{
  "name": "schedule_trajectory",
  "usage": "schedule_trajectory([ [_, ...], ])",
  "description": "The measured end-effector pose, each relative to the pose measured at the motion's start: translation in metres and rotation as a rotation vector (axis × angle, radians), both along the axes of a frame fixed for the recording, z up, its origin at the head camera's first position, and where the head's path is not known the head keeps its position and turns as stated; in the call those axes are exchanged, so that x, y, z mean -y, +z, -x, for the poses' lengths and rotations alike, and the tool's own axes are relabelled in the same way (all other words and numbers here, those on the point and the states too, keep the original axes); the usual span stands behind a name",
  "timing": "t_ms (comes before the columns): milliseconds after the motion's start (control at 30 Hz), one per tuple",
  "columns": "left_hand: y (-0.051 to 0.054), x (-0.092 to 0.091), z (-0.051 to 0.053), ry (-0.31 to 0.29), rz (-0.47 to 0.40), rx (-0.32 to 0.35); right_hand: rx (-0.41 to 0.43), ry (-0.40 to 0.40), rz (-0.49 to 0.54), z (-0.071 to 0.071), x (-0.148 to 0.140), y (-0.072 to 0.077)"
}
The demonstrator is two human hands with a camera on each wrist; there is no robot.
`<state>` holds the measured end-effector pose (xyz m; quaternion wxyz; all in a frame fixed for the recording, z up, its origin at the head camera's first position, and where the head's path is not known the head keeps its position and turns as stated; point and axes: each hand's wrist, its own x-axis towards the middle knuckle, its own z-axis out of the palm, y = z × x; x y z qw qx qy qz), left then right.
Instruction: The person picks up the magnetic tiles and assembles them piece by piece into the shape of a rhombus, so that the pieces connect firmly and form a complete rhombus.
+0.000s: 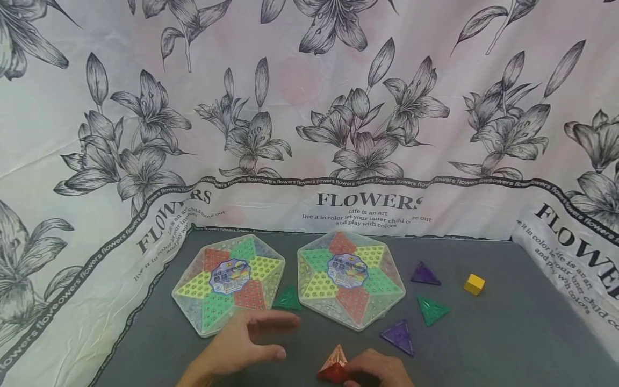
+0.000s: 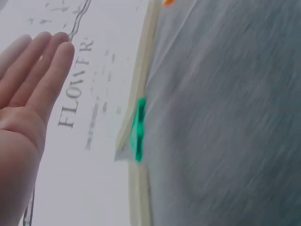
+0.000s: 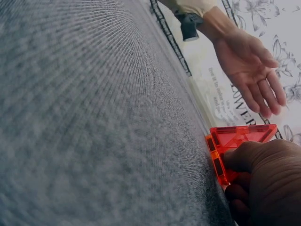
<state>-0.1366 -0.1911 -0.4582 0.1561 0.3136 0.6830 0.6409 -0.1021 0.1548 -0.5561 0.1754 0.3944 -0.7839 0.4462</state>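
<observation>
Containers: two flat hexagonal cases, clear plastic, lie on the grey table. The left case is at centre-left of the head frame, the right case just right of centre. Each shows a six-pointed star in red, yellow and green, its points dotted with round marks, under a scalloped bluish label. Corners between the star points are see-through and look bumpy; cannot tell what they hold.

Grip, right: the right hand, bottom centre-right, pinches a red-orange pyramid at its side. Piece sits at bottom centre, apex up; glossy, translucent, triangular faces. Right wrist view shows dark bars set in its edge and the thumb pressed against it.

Grip, left: the left hand, bottom centre-left, is spread wide, fingers extended, thumb well apart, holding nothing. In the head frame it overlaps the left case's lower right edge.

Other pieces: a green triangle between the cases, translucent. Right of the cases: upper purple triangle, second green triangle, lower purple triangle; further right, a yellow cube, opaque.

Backdrop: creased white cloth, printed with grey lilies and lettering.
</observation>
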Motion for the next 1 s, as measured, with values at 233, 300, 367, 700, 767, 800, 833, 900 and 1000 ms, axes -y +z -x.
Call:
schedule_trajectory([
  [233,0.004,0.019,0.024,0.053,-0.015,-0.084,-0.009,-0.004,-0.008,0.001,-0.002,-0.002],
  [300,0.005,0.02,0.031,0.075,0.012,-0.094,-0.013,-0.006,-0.009,0.001,-0.002,-0.002],
  [367,0.006,0.02,0.038,0.103,0.055,-0.09,-0.015,-0.007,-0.007,0.001,-0.002,-0.001],
  [700,-0.005,0.016,0.071,0.164,0.281,-0.092,-0.016,-0.007,0.007,0.001,-0.001,0.0],
  [767,-0.008,0.014,0.076,0.172,0.338,-0.117,-0.019,-0.003,0.011,0.001,0.0,0.0],
  [800,-0.01,0.012,0.078,0.172,0.36,-0.129,-0.02,-0.003,0.012,0.001,0.0,0.0],
  [833,-0.011,0.011,0.08,0.174,0.382,-0.137,-0.02,-0.002,0.013,0.001,-0.001,0.0],
  [900,-0.012,0.008,0.084,0.177,0.432,-0.162,-0.013,0.002,0.014,0.001,-0.001,0.001],
  [1000,-0.014,0.003,0.09,0.18,0.516,-0.203,-0.007,0.004,0.014,0.001,-0.001,0.001],
])
